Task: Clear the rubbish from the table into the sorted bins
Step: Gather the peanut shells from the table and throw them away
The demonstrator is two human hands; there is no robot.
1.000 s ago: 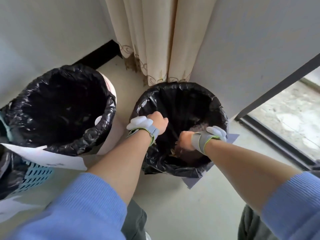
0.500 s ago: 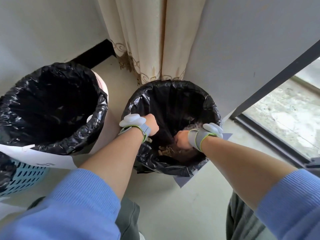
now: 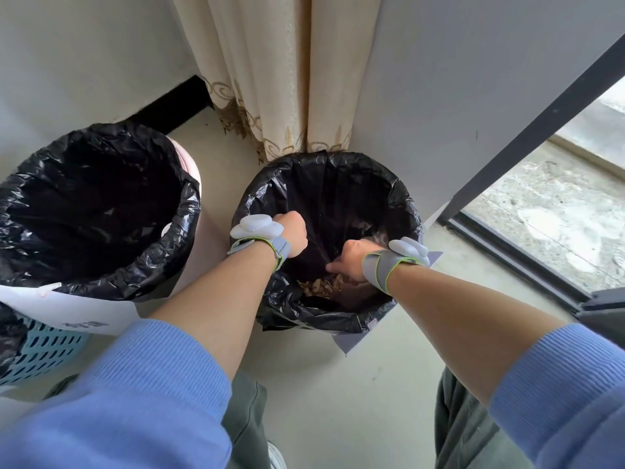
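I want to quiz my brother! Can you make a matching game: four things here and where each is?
Things:
1 cream fabric curtain
2 light blue plastic basket with holes
3 brown dry scraps
4 pink round bin

Places:
a in the black-lined round bin that the left hand and right hand reach into
b lower left edge
c hanging behind the bins
d standing just left of that bin

Pairs: 1-c, 2-b, 3-a, 4-d

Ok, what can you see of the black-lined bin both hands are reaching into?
The round bin with a glossy, crinkled black plastic liner stands upright on the pale floor below the cream curtain. The liner folds over its rim. Brownish scraps lie at the bottom. The left hand and right hand are curled inside it; what they hold is hidden. A grey sheet sticks out at its base.
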